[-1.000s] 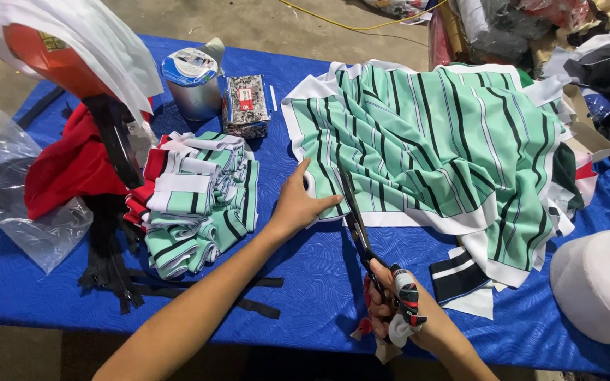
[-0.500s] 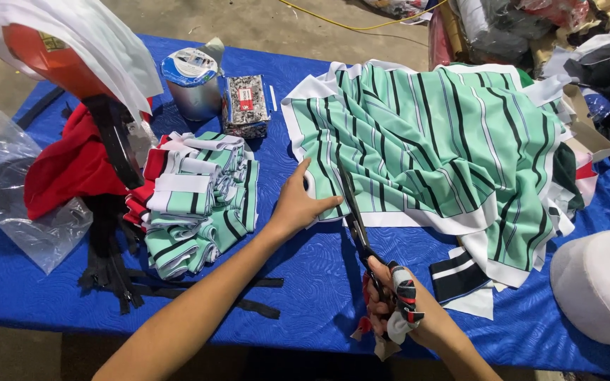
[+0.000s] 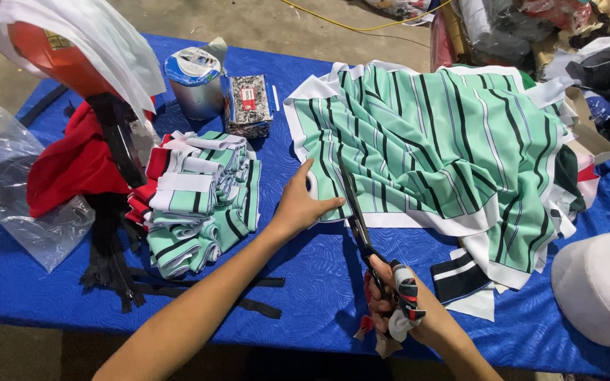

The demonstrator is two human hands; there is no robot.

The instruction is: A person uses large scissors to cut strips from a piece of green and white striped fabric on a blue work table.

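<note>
**Op:** I've got the right hand (image 3: 398, 305) low on my screen, fingers closed through the cloth-wrapped handles of the scissors (image 3: 359, 224). The blades run up and away from it into the near edge of the striped cloth (image 3: 439, 141).

**Spotter:** And the left?

**Op:** The left hand (image 3: 301, 206) lies flat and open, palm down, fingers spread on the cloth's near left corner, just beside the blades. It grips nothing, it only presses. The cloth is green with black and white stripes and a white border, spread in folds over the right half of the blue table (image 3: 305, 282).

**Spotter:** What's around them?

**Op:** Just right of the scissors hand I see a small black-and-white offcut (image 3: 460, 276), lying on the table under the cloth's edge. Left of the forearm sits a pile of folded pieces (image 3: 199, 204) in the same green stripe, with some red among them. Black straps (image 3: 125, 282) trail on the table below that pile.

**Spotter:** Any containers?

**Op:** A round tin (image 3: 193, 83) stands at the far edge, lid on, so I cannot tell what's inside. Touching its right side there's a small patterned packet (image 3: 247, 104). At far left a clear plastic bag (image 3: 15, 190) holds something dark; I can't make it out. A red cloth (image 3: 72, 166) lies against it, under an orange thing draped in white sheet (image 3: 100, 35).

**Spotter:** Right edge?

**Op:** A white cap (image 3: 601, 286), near corner. Heaped clothes (image 3: 587, 42) beyond the table.
</note>
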